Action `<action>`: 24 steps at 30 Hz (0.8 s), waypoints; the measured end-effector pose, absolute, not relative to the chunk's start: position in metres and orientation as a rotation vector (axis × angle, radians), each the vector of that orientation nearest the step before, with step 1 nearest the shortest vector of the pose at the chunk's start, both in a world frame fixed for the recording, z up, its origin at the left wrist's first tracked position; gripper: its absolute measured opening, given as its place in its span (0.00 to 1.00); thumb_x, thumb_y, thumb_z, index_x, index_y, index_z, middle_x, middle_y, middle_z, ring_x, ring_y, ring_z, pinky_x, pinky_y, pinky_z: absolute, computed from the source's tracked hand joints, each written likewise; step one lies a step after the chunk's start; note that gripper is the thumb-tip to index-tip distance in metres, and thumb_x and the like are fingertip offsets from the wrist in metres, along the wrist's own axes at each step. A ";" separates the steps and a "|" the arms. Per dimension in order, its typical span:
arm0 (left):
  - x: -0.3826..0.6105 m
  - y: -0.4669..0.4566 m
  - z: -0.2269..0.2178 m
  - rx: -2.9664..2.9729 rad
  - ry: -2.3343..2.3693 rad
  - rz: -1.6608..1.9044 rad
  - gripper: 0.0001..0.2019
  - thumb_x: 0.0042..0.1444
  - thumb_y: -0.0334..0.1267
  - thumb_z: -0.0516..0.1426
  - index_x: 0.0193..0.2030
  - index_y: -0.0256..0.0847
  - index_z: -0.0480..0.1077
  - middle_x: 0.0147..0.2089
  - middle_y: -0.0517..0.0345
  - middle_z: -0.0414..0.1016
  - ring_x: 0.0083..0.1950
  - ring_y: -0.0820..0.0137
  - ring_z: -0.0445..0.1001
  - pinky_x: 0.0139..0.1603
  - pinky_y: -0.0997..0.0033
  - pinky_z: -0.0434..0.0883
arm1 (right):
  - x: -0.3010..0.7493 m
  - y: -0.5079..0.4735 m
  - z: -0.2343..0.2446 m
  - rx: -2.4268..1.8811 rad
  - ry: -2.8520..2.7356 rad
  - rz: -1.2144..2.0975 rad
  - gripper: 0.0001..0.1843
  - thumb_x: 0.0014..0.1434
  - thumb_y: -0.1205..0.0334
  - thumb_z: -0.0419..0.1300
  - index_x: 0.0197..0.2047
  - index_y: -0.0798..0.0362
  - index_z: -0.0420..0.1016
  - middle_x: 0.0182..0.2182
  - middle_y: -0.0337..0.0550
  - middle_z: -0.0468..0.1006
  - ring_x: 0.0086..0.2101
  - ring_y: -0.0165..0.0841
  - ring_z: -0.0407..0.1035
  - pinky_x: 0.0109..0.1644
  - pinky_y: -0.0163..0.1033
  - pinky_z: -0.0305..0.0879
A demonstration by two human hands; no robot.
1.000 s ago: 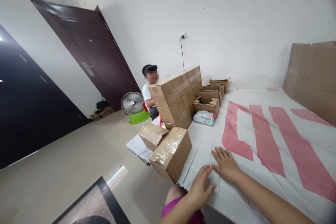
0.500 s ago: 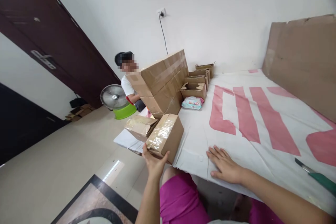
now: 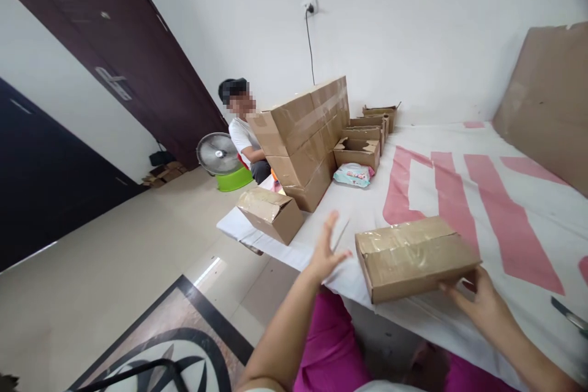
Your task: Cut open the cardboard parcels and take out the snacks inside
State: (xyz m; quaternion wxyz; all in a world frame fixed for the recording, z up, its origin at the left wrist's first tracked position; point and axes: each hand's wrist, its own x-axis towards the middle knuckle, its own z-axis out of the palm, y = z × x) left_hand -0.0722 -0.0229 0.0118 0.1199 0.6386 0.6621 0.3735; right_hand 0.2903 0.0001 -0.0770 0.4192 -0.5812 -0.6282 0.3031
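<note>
A taped cardboard box [image 3: 413, 257] lies flat on the white and pink sheet [image 3: 459, 196] just in front of me. My right hand [image 3: 478, 300] grips its near right corner, fingers curled against the side. Just left of the box, my left hand [image 3: 327, 251] hovers with its fingers spread, touching nothing. A second small taped box [image 3: 271, 213] sits at the sheet's left corner.
A stack of large cardboard boxes [image 3: 307, 135] stands further back, with several small open boxes [image 3: 362, 141] and a wipes packet [image 3: 353, 174] beside it. A person [image 3: 245, 135] sits behind the stack near a fan [image 3: 217, 153]. A knife [image 3: 569, 313] lies at right. Flat cardboard [image 3: 546, 104] leans on the wall.
The box my left hand held at the sheet's edge now lies in front of me. My left hand has let go and opened; my right hand left the sheet and took the box's corner.
</note>
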 end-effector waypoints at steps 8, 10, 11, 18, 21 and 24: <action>-0.215 -0.029 0.046 1.082 2.659 1.279 0.26 0.50 0.41 0.65 0.56 0.40 0.72 0.76 0.46 0.43 0.73 0.49 0.53 0.73 0.54 0.53 | 0.292 -0.008 -0.082 -1.386 -1.578 0.811 0.44 0.51 0.34 0.61 0.62 0.53 0.59 0.54 0.59 0.73 0.52 0.49 0.72 0.51 0.54 0.75; -0.235 -0.059 0.043 1.108 2.625 1.301 0.23 0.49 0.43 0.65 0.54 0.41 0.74 0.74 0.49 0.52 0.72 0.52 0.56 0.73 0.55 0.53 | 0.293 -0.005 -0.081 -1.371 -1.570 0.809 0.42 0.51 0.34 0.60 0.61 0.53 0.60 0.54 0.58 0.73 0.52 0.48 0.72 0.51 0.54 0.75; -0.242 -0.077 0.041 1.135 2.569 1.345 0.23 0.49 0.44 0.64 0.52 0.42 0.75 0.74 0.51 0.54 0.72 0.53 0.57 0.73 0.54 0.53 | 0.295 -0.004 -0.081 -1.369 -1.562 0.806 0.42 0.52 0.35 0.60 0.61 0.52 0.60 0.54 0.58 0.73 0.52 0.48 0.72 0.51 0.54 0.75; -0.238 -0.163 0.037 1.428 1.899 1.146 0.21 0.37 0.48 0.71 0.40 0.46 0.81 0.73 0.54 0.55 0.73 0.46 0.54 0.66 0.48 0.66 | 0.290 0.005 -0.078 -1.412 -1.540 0.892 0.35 0.50 0.37 0.62 0.53 0.51 0.64 0.45 0.52 0.77 0.43 0.44 0.75 0.48 0.52 0.75; -0.224 -0.142 0.037 1.478 1.789 1.083 0.21 0.36 0.51 0.71 0.39 0.46 0.81 0.73 0.52 0.57 0.73 0.44 0.54 0.60 0.49 0.72 | 0.280 0.006 -0.069 -1.433 -1.547 0.848 0.33 0.48 0.39 0.63 0.50 0.52 0.64 0.44 0.53 0.76 0.43 0.45 0.75 0.46 0.52 0.74; -0.217 -0.105 0.040 1.611 1.773 1.051 0.23 0.41 0.53 0.69 0.43 0.45 0.80 0.74 0.50 0.54 0.73 0.46 0.53 0.63 0.49 0.70 | 0.278 0.002 -0.062 -1.431 -1.561 0.843 0.29 0.48 0.42 0.63 0.47 0.51 0.64 0.42 0.52 0.77 0.43 0.44 0.75 0.46 0.50 0.74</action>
